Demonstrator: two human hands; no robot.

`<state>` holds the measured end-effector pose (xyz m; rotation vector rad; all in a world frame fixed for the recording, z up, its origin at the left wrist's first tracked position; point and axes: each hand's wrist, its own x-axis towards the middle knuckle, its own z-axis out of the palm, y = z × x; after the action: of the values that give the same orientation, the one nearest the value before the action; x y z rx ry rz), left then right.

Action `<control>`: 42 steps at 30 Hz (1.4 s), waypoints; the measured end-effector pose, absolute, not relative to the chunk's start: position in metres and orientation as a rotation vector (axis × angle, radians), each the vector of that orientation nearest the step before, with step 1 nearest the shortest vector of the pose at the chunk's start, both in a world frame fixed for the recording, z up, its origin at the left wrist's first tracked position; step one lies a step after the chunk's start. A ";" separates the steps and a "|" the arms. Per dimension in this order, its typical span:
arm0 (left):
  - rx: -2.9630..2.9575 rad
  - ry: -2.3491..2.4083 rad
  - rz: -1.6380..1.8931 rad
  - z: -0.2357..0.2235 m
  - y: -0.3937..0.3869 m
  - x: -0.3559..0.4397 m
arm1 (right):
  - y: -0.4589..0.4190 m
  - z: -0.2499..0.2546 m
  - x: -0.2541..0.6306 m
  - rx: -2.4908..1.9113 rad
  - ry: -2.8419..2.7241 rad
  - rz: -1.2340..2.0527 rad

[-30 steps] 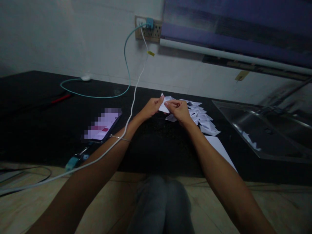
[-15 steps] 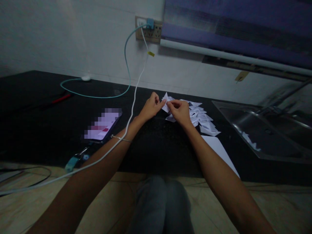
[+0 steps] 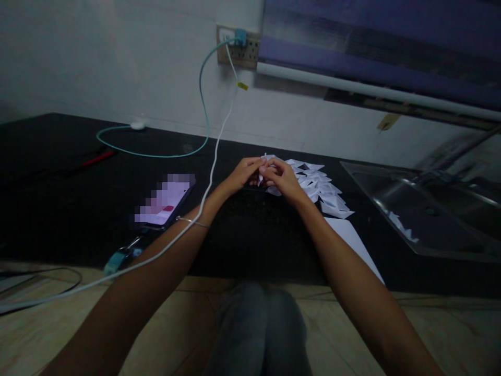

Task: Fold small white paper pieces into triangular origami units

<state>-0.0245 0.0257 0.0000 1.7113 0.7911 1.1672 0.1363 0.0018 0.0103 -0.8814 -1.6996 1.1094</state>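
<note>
Between my two hands is a small piece of folded white paper (image 3: 260,179), mostly covered by the fingers and seen nearly edge-on. My left hand (image 3: 243,173) is closed on its left side, fingertips meeting those of the other hand. From the right, my right hand (image 3: 285,180) pinches the same paper with thumb and fingers. Just right of and behind that hand lies a group of pointed folded paper boats (image 3: 326,189), overlapping in rows on the black counter (image 3: 250,235). A stack of flat white paper (image 3: 350,237) sits beside my right forearm.
A phone (image 3: 166,201) with a teal-tagged strap (image 3: 115,262) lies left of my left arm. A white cable (image 3: 213,169) crosses over that forearm from the wall socket (image 3: 238,49). At right is a metal sink (image 3: 426,214); a red-handled tool (image 3: 97,158) lies far left.
The folded paper stood up with its point showing; now it is turned edge-on and mostly hidden. My left hand has come right, and both hands have closed together around it.
</note>
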 end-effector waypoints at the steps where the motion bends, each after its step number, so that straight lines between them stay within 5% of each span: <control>1: 1.706 0.787 1.157 0.000 0.026 -0.025 | 0.000 0.011 0.136 -0.888 -1.689 1.164; 11: 1.741 0.739 1.194 -0.004 0.029 -0.024 | 0.003 0.012 0.140 -0.877 -1.651 1.301; 28: 1.688 0.833 1.273 0.005 0.029 -0.029 | 0.026 0.001 0.150 -0.979 -1.555 0.572; 42: 1.709 0.872 1.016 0.010 0.019 -0.028 | 0.024 0.002 0.149 -1.069 -1.436 0.555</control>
<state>-0.0277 0.0193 0.0099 1.7087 0.8719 1.0164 0.1495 0.0238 0.0015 -1.0693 -1.4357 0.5545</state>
